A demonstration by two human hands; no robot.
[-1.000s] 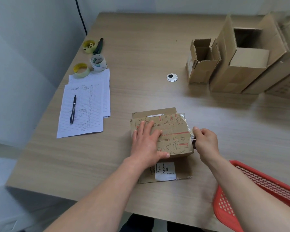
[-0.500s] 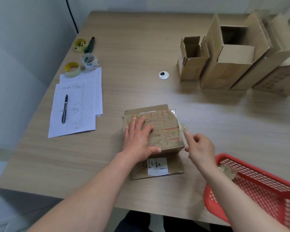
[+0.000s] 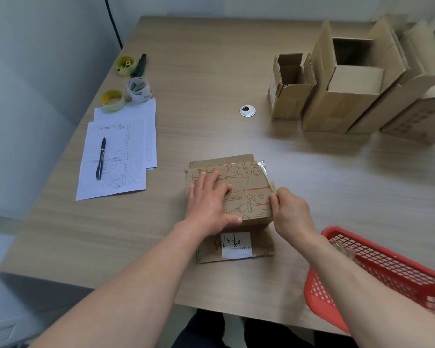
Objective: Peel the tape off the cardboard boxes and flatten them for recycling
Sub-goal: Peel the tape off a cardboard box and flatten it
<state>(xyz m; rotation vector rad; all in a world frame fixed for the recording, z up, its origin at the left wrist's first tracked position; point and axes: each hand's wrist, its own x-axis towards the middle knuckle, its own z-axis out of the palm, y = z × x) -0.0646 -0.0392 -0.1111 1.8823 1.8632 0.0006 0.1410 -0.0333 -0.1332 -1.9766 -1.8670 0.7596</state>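
Now the left hand (image 3: 209, 206) presses flat, fingers spread, on the printed box (image 3: 246, 189) (on the bench (image 3: 211, 84)); the right hand (image 3: 290, 212) has its grip pinching clear tape (image 3: 273, 187) at the box's edge.

I sit at a desk (image 3: 211, 71) with a pale wood-grain top, its grain running across in front of me. A round silver cable grommet (image 3: 247, 111) with a dark opening is set into the top, past the middle of the desk. To the left of the desk stands a plain pale wall (image 3: 35, 71) with a bluish-grey cast, and a thin black cable (image 3: 113, 23) runs up it beside the desk's far left corner. Beyond the desk's far edge another light wall (image 3: 211, 6) closes the room. Below the desk's left edge I see a strip of pale grey floor (image 3: 0, 247). The light is soft and even, leaving only faint shadows on the desk.
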